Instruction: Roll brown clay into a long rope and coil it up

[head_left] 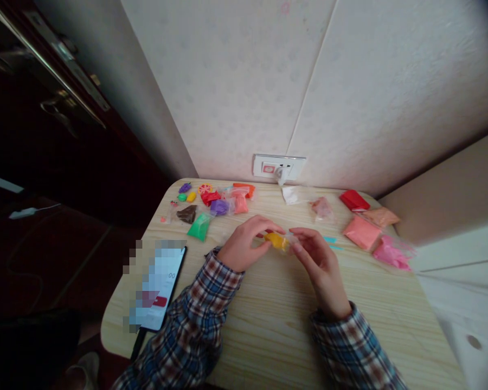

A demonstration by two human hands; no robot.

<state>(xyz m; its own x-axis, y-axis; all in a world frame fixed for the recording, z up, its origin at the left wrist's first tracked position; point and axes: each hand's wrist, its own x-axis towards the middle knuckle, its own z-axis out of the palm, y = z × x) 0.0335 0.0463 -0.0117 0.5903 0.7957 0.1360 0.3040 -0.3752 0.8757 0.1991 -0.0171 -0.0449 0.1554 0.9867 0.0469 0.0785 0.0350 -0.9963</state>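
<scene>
Between my hands, just above the table, is a small clear bag of yellow modelling clay. My left hand closes on the bag's left end, thumb below and fingers above. At the clear plastic on the right end, my right hand pinches the bag between thumb and fingertips. Light blue sticks lie on the table just behind my right hand. Left of my left hand sits a bag of green clay, with a brown bag and a purple bag behind it.
Small fruit-shaped clay pieces lie at the table's back left. Red, salmon and pink clay bags line the right side. A phone with a cable rests at the left edge. A wall socket holds a white plug.
</scene>
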